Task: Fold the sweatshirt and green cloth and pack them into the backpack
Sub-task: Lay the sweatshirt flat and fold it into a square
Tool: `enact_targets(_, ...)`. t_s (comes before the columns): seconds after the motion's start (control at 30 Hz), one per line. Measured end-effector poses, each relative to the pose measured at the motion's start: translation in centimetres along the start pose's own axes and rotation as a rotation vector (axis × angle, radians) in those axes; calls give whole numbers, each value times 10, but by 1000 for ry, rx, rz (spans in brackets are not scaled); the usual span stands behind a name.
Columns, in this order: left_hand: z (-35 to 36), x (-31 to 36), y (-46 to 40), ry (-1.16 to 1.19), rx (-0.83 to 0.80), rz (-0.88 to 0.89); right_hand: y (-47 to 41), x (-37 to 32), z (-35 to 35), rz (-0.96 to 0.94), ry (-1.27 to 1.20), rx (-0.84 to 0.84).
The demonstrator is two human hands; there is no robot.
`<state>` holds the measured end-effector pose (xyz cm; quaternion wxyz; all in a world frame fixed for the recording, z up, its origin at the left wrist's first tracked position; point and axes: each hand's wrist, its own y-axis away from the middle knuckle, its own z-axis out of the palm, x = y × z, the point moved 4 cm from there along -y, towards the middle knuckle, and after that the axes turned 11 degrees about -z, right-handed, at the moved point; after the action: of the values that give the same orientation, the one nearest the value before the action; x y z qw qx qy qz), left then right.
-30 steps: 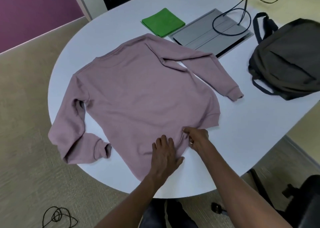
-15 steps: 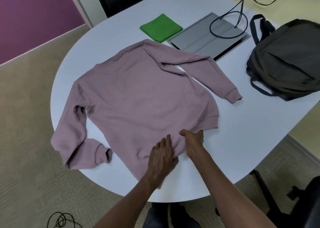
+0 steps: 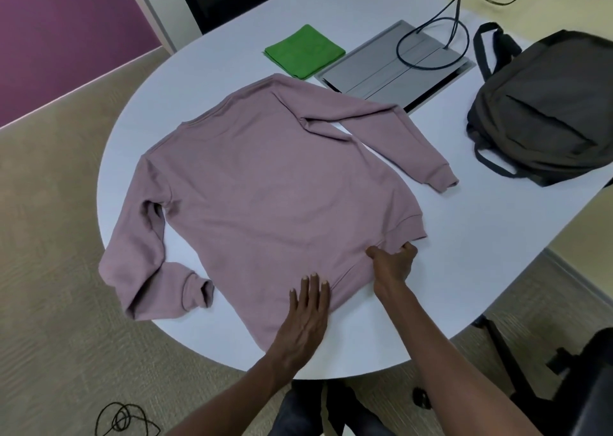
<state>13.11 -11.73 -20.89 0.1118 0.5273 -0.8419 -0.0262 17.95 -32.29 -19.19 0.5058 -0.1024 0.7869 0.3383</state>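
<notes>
Single head-mounted wide-angle view, looking forward and steeply down from above the near edge of the rounded white table (image 3: 464,253). The lens sits close over the person's forearms, which enter from the bottom of the frame toward the left hand (image 3: 306,316) and right hand (image 3: 394,263). The sweatshirt (image 3: 275,190) fills the centre; the backpack (image 3: 547,117) lies at the right margin, the green cloth (image 3: 303,51) toward the far side. Floor shows at left and below, with wide-angle curvature at the edges.
</notes>
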Motion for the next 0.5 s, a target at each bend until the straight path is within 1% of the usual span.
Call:
enact_targets(0.1, 4, 3, 15, -92, -23, 131, -8, -1, -10, -131, 155, 15)
enact_targets(0.13, 6, 4, 18, -96, -56, 147, -9, 0, -11, -168, 213, 3)
enact_targets(0.2, 12, 2, 27, -78, -161, 151, -13, 5, -14, -187, 203, -5)
enact_targets(0.27, 9, -2, 26, -42, -194, 187, -20, 8, -19, -162, 103, -9)
enact_targets(0.33, 9, -11, 33, -44, -249, 242, -32, 6, -24, -112, -67, 2)
enact_targets(0.43, 3, -19, 42, -46, -199, 294, -59, -5, -35, 35, -366, 103)
enact_targets(0.47, 3, -20, 44, -38, -189, 296, -68, -11, -39, 83, -435, 128)
enact_targets(0.5, 4, -20, 47, -19, -181, 293, -76, -15, -44, 101, -448, 141)
